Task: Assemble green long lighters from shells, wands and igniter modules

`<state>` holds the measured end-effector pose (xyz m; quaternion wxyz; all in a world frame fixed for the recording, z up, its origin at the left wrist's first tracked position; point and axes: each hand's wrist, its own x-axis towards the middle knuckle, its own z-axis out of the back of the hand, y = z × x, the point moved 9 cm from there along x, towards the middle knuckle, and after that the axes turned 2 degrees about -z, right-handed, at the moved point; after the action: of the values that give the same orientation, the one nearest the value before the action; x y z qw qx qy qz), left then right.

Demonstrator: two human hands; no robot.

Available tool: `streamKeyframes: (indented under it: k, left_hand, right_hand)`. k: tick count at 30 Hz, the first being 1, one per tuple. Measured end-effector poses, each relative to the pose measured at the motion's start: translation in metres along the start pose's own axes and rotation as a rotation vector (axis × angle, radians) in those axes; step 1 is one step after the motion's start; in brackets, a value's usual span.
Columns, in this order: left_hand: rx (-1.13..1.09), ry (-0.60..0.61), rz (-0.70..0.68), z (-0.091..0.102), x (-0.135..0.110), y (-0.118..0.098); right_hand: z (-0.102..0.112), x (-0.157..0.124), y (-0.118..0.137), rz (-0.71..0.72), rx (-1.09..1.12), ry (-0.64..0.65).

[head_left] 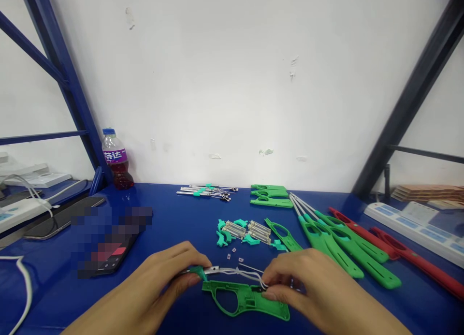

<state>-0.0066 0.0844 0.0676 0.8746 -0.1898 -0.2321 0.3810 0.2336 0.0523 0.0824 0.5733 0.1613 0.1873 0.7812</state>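
A green plastic half-shell of a long-reach lighter lies on the blue table, its hollow side up, with a finger loop at its left part. My left hand pinches a metal lighter tube with a teal piece on it, just above the shell's left end. White wires run from the tube's end to my right hand. Its thumb and fingers close on the wires and a small black part at the shell's handle; the fingertips partly hide that part.
Teal triggers and clear rod-like parts lie beyond my hands. Wired metal tubes and green shells lie near the wall. Green lighters and red lighters lie right. A phone and drink bottle are left.
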Motion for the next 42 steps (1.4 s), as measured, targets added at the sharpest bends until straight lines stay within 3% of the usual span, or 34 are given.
streamKeyframes:
  k: [9,20,35,42]
  left_hand:
    - [0.01,0.125,0.108,-0.025,-0.009,0.031]
    - [-0.097,0.249,0.108,-0.034,-0.001,0.031]
    - [-0.049,0.209,0.03,-0.035,0.014,0.012]
    - [0.05,0.074,0.165,-0.05,0.01,0.039]
  right_hand:
    - [-0.017,0.009,0.001,-0.052,-0.076,0.069]
    - [-0.029,0.011,0.004,-0.051,-0.083,0.078]
    - [-0.034,0.013,0.005,-0.102,-0.07,0.137]
    - [-0.035,0.016,0.008,-0.117,-0.087,0.164]
